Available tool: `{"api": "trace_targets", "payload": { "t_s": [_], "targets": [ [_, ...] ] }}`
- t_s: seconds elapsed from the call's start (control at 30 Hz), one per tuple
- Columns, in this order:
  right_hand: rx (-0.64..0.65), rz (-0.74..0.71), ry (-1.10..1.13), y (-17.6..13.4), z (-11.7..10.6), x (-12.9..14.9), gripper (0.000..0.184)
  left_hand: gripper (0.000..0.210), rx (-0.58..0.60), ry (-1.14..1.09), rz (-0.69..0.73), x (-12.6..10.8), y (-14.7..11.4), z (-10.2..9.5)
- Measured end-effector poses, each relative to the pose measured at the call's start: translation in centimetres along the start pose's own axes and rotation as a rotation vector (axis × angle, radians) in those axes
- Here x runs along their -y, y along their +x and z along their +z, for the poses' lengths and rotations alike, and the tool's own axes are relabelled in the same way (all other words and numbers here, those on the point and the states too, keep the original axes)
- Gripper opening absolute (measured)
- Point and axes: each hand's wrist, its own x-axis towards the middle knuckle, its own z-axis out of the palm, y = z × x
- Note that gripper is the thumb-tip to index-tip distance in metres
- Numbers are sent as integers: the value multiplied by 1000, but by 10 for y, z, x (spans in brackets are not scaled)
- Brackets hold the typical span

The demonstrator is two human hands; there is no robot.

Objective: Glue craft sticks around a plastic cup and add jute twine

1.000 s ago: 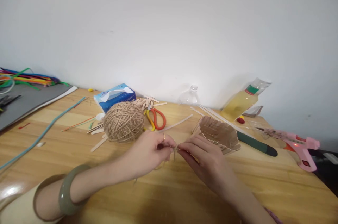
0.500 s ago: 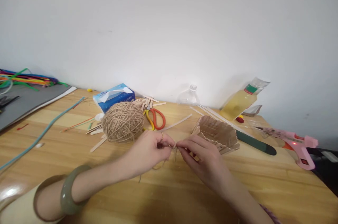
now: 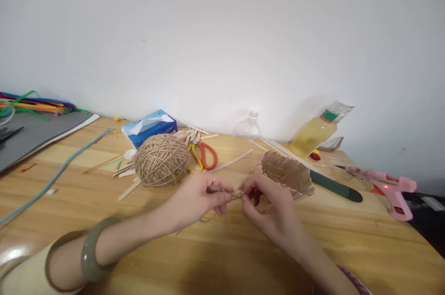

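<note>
A short stretch of brown twine runs between my two hands above the table. My left hand pinches it between thumb and fingers, and a loose end dangles below that hand. My right hand grips the other side of the twine with thumb and forefinger. Behind my left hand rests a big ball of twine. A small basket of craft sticks stands just beyond my right hand, which partly covers it.
Scissors with red and yellow handles, a blue tissue pack and loose craft sticks lie around the ball. A pink glue gun, its light glowing, sits at right near a tilted bottle of yellow liquid. A blue cord lies left.
My right hand has shifted slightly right, its fingers now more curled. A longer, thicker-looking bit of twine shows between my hands. The left hand has barely moved.
</note>
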Motion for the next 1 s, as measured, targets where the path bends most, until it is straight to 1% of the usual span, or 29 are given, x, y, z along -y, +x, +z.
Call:
{"api": "trace_targets", "payload": {
  "t_s": [0.07, 0.13, 0.2, 0.33, 0.4, 0.43, 0.5, 0.57, 0.67, 0.77, 0.87, 1.0],
  "targets": [
    [-32, -15, -28, -1, 2, 1, 13, 28, 36, -15, -3, 1, 0, 0],
    [-96, -63, -83, -1, 3, 1, 12, 26, 60, -45, -5, 1, 1, 0],
    [-142, -72, -121, -1, 2, 1, 12, 24, 80, -99, -4, 0, 1, 0],
    [-226, 26, -155, 0, -9, -6, 10, 27, 77, -221, -32, -2, 2, -2],
    [-281, 71, -199, 2, -14, -10, 8, 28, 78, -249, -38, -3, 1, -3],
    [-287, 85, -225, 3, -16, -12, 8, 28, 81, -257, -40, -3, 1, -3],
    [-270, 88, -261, 3, -17, -13, 9, 27, 88, -266, -50, -4, 1, -2],
    [-232, 43, -259, 4, -16, -13, 10, 26, 88, -259, -62, -5, 1, -1],
    [-182, -131, -290, 4, -16, -10, 14, 25, 76, -230, -62, -6, 1, 1],
    [-119, -273, -447, 4, -17, -10, 21, 24, 73, -196, -54, -5, 0, 1],
    [-74, -293, -523, 5, -19, -13, 28, 24, 70, -170, -38, -2, 0, 1],
    [-45, -265, -443, 5, -21, -19, 29, 26, 79, -164, -4, 1, 1, -1]
  ]
}}
